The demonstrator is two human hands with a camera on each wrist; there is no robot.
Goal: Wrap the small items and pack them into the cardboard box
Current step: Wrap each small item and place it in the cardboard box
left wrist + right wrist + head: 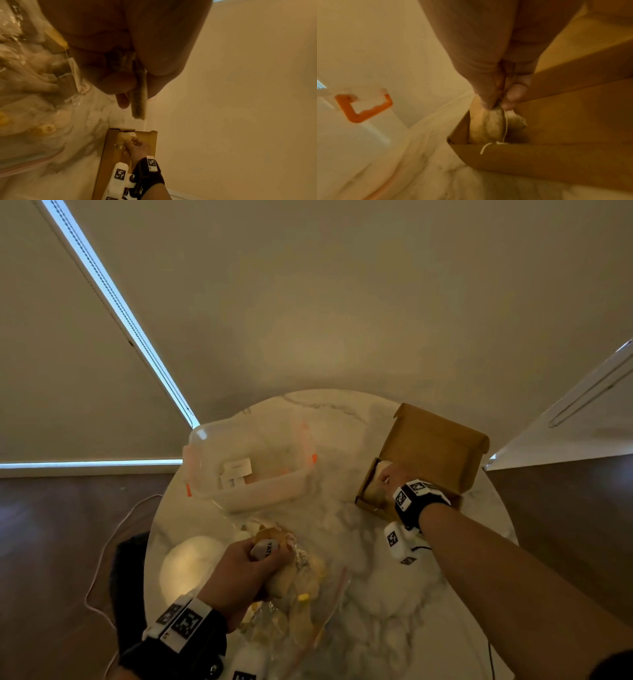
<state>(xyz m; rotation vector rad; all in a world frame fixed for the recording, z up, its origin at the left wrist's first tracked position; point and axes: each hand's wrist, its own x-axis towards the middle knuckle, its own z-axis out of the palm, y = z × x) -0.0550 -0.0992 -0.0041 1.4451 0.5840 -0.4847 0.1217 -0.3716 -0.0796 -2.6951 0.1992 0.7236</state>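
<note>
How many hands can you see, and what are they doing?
2. The left hand grips a small item over the plastic bag. The right hand pinches a wrapped bundle inside the cardboard box.

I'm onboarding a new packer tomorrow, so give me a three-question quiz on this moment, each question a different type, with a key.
1. True or false: the right hand is at the cardboard box.
2. The left hand is: A) flat on the marble table; B) gripping a small item; C) inside the clear plastic bin.
3. Fill in: the bin's latches are ____ in colour.

Key: 1 true; 2 B; 3 orange.
</note>
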